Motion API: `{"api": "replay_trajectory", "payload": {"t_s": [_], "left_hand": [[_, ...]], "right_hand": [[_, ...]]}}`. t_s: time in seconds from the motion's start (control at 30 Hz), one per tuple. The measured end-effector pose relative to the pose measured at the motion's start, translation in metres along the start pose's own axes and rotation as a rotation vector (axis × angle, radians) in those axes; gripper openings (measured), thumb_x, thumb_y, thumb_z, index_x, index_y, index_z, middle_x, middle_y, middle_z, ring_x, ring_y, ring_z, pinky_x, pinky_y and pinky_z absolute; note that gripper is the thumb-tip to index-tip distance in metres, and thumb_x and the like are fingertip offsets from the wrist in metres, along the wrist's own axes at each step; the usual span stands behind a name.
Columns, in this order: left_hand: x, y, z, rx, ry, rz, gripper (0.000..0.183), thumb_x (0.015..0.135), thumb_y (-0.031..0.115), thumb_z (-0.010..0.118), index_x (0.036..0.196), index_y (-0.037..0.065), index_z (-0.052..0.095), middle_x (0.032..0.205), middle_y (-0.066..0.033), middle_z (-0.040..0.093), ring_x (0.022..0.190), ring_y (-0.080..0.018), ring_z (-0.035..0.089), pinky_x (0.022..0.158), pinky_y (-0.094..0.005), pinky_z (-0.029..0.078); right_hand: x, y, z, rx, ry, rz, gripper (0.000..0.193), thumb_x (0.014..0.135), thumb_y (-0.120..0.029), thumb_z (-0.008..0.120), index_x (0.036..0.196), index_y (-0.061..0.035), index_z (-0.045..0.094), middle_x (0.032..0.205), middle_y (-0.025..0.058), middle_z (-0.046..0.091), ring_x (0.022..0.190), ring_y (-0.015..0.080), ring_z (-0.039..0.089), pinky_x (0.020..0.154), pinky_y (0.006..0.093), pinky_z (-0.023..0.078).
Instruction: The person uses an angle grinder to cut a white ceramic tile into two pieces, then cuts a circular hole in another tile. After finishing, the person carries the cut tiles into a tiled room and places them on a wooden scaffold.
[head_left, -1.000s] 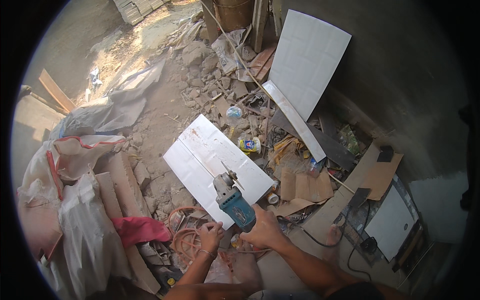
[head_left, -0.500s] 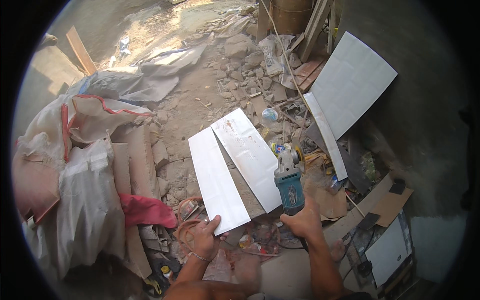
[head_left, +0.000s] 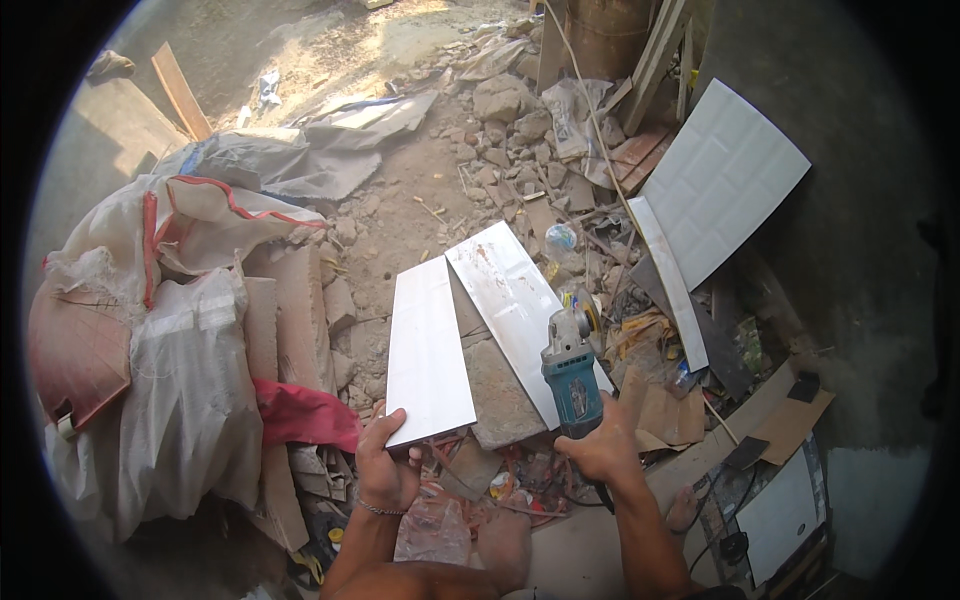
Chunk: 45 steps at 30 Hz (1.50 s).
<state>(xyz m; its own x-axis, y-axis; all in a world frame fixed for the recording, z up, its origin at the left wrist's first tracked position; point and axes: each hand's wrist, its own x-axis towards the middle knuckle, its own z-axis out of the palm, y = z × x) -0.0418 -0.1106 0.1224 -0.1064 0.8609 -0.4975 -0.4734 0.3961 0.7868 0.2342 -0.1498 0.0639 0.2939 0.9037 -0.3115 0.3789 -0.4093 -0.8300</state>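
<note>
My left hand (head_left: 386, 462) grips the near end of a long white tile strip (head_left: 428, 350), thumb on its top face. Beside it, a second white tile piece (head_left: 510, 300) with brownish smears on its far part lies over a stone block (head_left: 492, 390). A widening gap parts the two pieces. In my right hand (head_left: 606, 440) is a teal angle grinder (head_left: 574, 380), held by its body. Its grey head and yellowish disc (head_left: 592, 313) point away from me, above the right edge of the smeared piece. Whether the disc is spinning I cannot make out.
A large white tile (head_left: 722, 185) leans at the right, with a narrow white strip (head_left: 668, 285) beside it. Rubble (head_left: 505, 125) covers the ground ahead. White sacks (head_left: 185, 400) and a red cloth (head_left: 308, 415) lie at the left. A dark cord trails below the grinder.
The strip in my left hand has swung away from the smeared piece, widening the gap and baring more of the stone block. The grinder stays in my right hand. The whole view has shifted slightly.
</note>
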Motion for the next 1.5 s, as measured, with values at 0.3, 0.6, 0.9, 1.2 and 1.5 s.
{"api": "replay_trajectory", "payload": {"t_s": [0.3, 0.6, 0.9, 1.2, 1.5], "left_hand": [[0.007, 0.041, 0.020, -0.102, 0.004, 0.117, 0.037, 0.091, 0.035, 0.060, 0.107, 0.003, 0.066, 0.078, -0.0041, 0.064, 0.063, -0.0153, 0.054, 0.057, -0.0296, 0.041], [0.019, 0.055, 0.026, -0.066, -0.034, 0.147, 0.040, 0.093, 0.042, 0.062, 0.106, 0.005, 0.067, 0.077, -0.0025, 0.062, 0.064, -0.0156, 0.054, 0.058, -0.0306, 0.041], [0.020, 0.055, 0.028, -0.094, -0.034, 0.114, 0.040, 0.093, 0.043, 0.062, 0.104, 0.005, 0.066, 0.077, -0.0025, 0.060, 0.065, -0.0156, 0.053, 0.059, -0.0305, 0.040], [0.020, 0.053, 0.023, -0.107, -0.072, 0.148, 0.039, 0.091, 0.040, 0.062, 0.105, 0.004, 0.066, 0.080, -0.0046, 0.063, 0.067, -0.0158, 0.054, 0.060, -0.0312, 0.041], [0.020, -0.054, -0.051, 0.161, -0.297, -0.072, 0.038, 0.086, 0.006, 0.064, 0.121, -0.008, 0.066, 0.110, -0.0124, 0.072, 0.091, -0.0199, 0.070, 0.084, -0.0309, 0.056]], "right_hand": [[-0.001, 0.003, 0.004, 0.026, -0.051, 0.042, 0.053, 0.061, -0.020, 0.083, 0.104, 0.0026, 0.062, 0.098, 0.0227, 0.070, 0.093, 0.0380, 0.070, 0.087, 0.0435, 0.055], [-0.005, 0.002, 0.002, 0.042, -0.032, -0.007, 0.056, 0.062, -0.016, 0.081, 0.111, 0.0020, 0.062, 0.094, 0.0141, 0.069, 0.087, 0.0276, 0.068, 0.083, 0.0387, 0.055], [-0.001, 0.003, 0.002, 0.051, -0.046, -0.038, 0.048, 0.063, -0.014, 0.080, 0.106, 0.0006, 0.064, 0.088, 0.0099, 0.069, 0.079, 0.0215, 0.067, 0.077, 0.0356, 0.055], [-0.003, 0.002, 0.001, 0.056, -0.046, -0.030, 0.050, 0.062, -0.017, 0.080, 0.105, 0.0031, 0.061, 0.092, 0.0163, 0.067, 0.085, 0.0304, 0.067, 0.083, 0.0398, 0.054], [-0.005, -0.007, -0.003, 0.049, 0.011, -0.009, 0.054, 0.063, -0.014, 0.080, 0.112, 0.0013, 0.063, 0.094, 0.0120, 0.070, 0.085, 0.0248, 0.068, 0.082, 0.0375, 0.055]]}}
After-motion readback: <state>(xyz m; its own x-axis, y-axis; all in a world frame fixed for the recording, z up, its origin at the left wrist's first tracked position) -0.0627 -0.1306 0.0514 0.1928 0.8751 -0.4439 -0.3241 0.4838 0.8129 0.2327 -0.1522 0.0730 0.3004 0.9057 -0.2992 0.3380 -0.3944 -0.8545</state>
